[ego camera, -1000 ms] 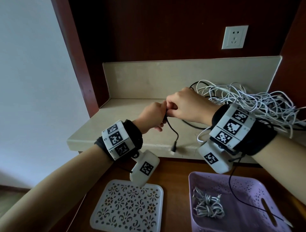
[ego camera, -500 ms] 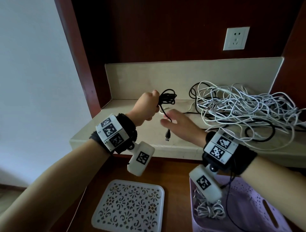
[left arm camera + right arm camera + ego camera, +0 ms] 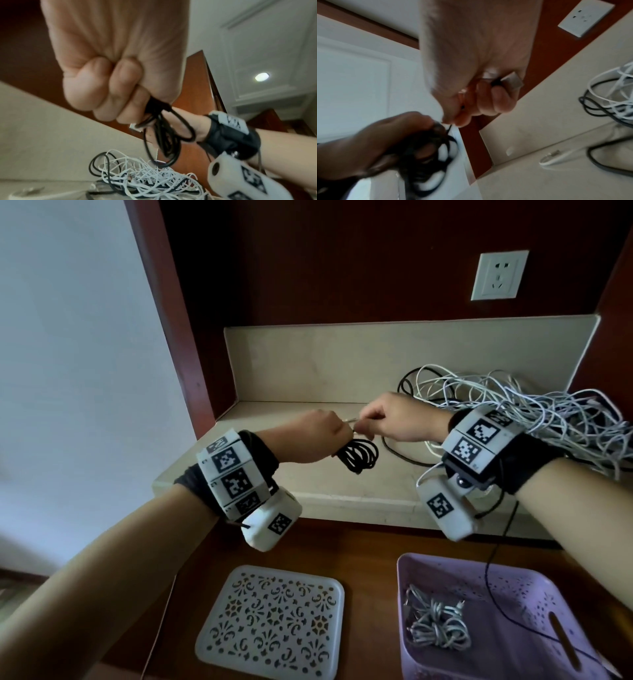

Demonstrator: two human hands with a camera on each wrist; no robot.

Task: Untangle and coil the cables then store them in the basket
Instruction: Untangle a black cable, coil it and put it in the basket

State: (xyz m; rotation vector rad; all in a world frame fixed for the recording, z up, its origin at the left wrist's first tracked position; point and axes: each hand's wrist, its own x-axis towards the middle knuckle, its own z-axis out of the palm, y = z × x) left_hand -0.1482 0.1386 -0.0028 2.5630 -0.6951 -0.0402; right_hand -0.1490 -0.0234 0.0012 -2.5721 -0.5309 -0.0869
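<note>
Centre frame, my left hand (image 3: pixel 313 436) clenches black cable coil (image 3: pixel 358 455) so loops hold; right hand (image 3: pixel 397 419) pinches plug end (image 3: pixel 511 80), probably for final wrap before basket (image 3: pixel 507 580).

Bare forearms — black wrist straps (image 3: pixel 260 453), white tag-printed bands (image 3: pixel 479 440), white camera pods (image 3: pixel 445 508) beneath — thin black lead.

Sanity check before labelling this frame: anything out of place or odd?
One thing: a thin black cord from the right wrist rig hangs down across the purple basket, over where coils get stored. The white and black tangle on the ledge is simply unsorted.
</note>
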